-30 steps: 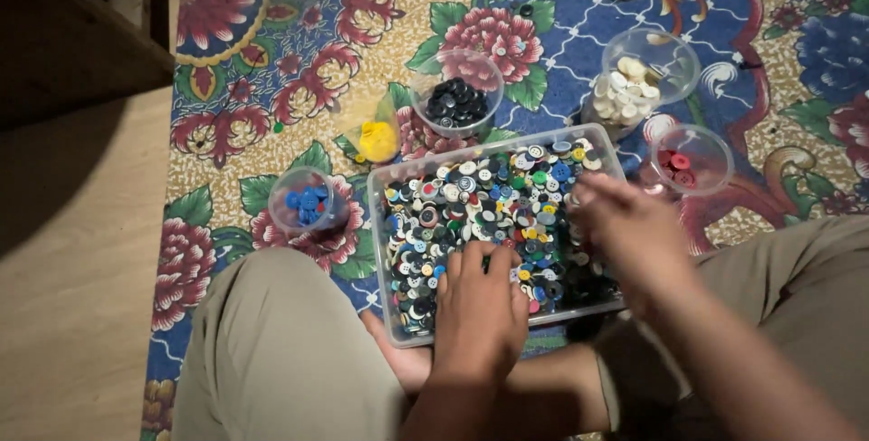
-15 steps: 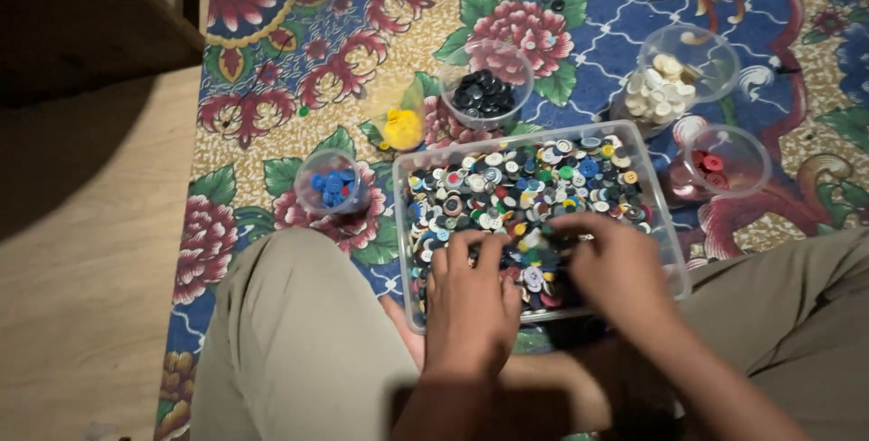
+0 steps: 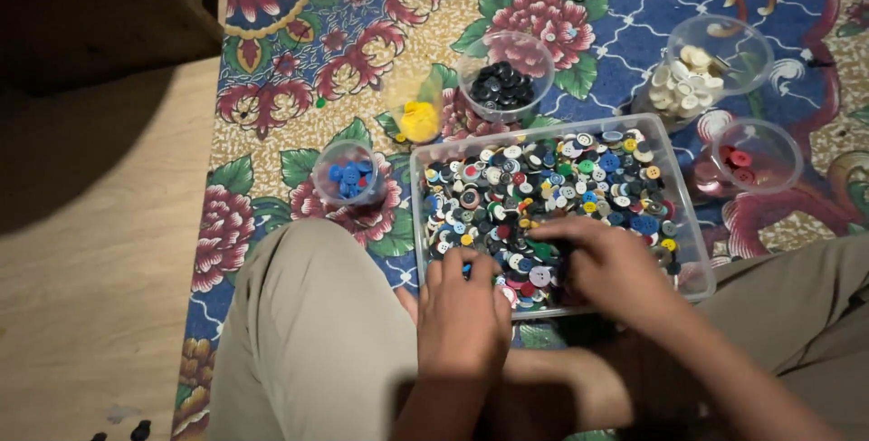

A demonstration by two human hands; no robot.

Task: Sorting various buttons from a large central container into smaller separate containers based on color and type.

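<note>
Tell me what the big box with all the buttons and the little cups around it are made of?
The big box looks like clear plastic: you can see the buttons through its thin glossy walls. The little cups, like the cup of blue buttons, also look like see-through plastic. The buttons seem to be shiny hard plastic, though that is hard to tell from here.

Khaki trousers (image 3: 308, 341); bare forearms; no sleeves showing at the wrists.
</note>
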